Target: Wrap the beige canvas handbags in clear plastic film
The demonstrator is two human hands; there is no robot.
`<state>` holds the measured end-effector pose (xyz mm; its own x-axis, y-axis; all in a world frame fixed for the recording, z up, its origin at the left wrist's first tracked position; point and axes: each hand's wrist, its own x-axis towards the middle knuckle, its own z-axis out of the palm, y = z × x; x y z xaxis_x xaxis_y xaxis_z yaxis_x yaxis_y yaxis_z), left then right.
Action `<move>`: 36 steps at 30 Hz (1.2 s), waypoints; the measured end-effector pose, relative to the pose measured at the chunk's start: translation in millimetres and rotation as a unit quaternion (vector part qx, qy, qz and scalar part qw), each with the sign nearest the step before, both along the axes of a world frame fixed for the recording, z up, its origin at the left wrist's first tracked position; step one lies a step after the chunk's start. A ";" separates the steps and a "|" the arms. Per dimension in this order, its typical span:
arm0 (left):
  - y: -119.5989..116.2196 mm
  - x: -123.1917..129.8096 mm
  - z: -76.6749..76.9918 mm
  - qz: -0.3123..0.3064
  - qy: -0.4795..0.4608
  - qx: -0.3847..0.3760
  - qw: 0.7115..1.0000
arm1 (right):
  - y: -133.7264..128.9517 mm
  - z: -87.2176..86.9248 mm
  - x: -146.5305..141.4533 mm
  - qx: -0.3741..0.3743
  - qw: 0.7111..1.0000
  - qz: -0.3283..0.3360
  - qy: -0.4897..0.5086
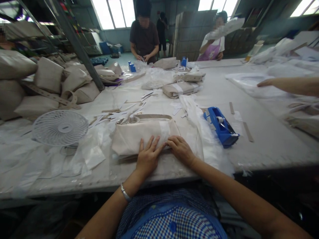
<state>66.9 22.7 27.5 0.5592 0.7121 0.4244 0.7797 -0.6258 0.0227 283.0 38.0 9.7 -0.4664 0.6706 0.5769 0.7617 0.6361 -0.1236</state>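
A beige handbag lies flat on the table in front of me, its strap along the far edge. A pale strip runs over the bag's front, right of its middle. My left hand rests on the bag with fingers spread. My right hand is closed at the lower end of the strip, its fingertips close to my left index finger. What those fingertips pinch, if anything, is too small to tell. To the right of the bag sits a blue tape dispenser, touched by neither hand.
A white fan stands at left, before a heap of beige bags. Crumpled clear plastic lies beside my bag, paper scraps beyond it. A co-worker's arm reaches in from the right; other people stand across the table.
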 end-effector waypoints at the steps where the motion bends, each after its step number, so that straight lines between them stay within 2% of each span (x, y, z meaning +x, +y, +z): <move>1: 0.0 3.3 4.6 -0.002 -0.003 -0.012 1.000 | -0.7 -1.1 -1.4 0.001 1.000 -0.008 -0.006; 4: 5.3 14.4 12.8 -0.018 -0.022 -0.005 1.000 | 0.1 -0.6 -4.6 -0.012 1.000 -0.022 -0.004; 8: 18.4 20.1 4.7 -0.061 -0.045 0.043 0.996 | -7.2 5.6 -1.7 -0.029 0.999 -0.018 0.032; 12: 22.9 15.6 -5.2 -0.078 -0.055 0.056 0.994 | -43.8 7.9 12.3 -0.026 0.997 0.058 0.042; 15: 21.5 13.9 -5.5 -0.084 -0.063 0.056 0.993 | -74.1 3.6 22.0 -0.080 0.988 0.130 -0.009; 17: 20.7 13.9 -3.8 -0.085 -0.068 0.054 0.993 | -84.7 -0.7 23.9 -0.121 0.982 0.142 -0.040; 21: 20.5 14.4 -0.6 -0.084 -0.073 0.049 0.993 | -82.1 -8.9 19.3 -0.135 0.978 0.160 -0.024; 26: 20.5 14.4 0.0 -0.083 -0.076 0.046 0.993 | -67.5 -10.4 14.0 -0.056 0.983 0.173 0.016; 29: 20.8 13.9 -1.4 -0.084 -0.077 0.047 0.992 | -67.3 -3.8 12.4 -0.015 0.985 0.170 0.013; 31: 21.1 13.4 -2.4 -0.086 -0.077 0.045 0.992 | -71.3 2.0 9.9 -0.022 0.987 0.151 0.043; 34: 21.3 13.1 -3.3 -0.088 -0.079 0.041 0.992 | -77.7 8.1 2.8 -0.086 0.980 0.097 0.150; 36: 21.4 13.2 -3.4 -0.088 -0.082 0.040 0.992 | -78.6 8.4 -3.0 -0.143 0.961 0.058 0.231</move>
<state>80.1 44.2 24.1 0.5907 0.5693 0.5718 0.6474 -0.7574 0.0853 280.0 -40.6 18.2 -0.2858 0.7918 0.5398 0.5103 0.6026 -0.6136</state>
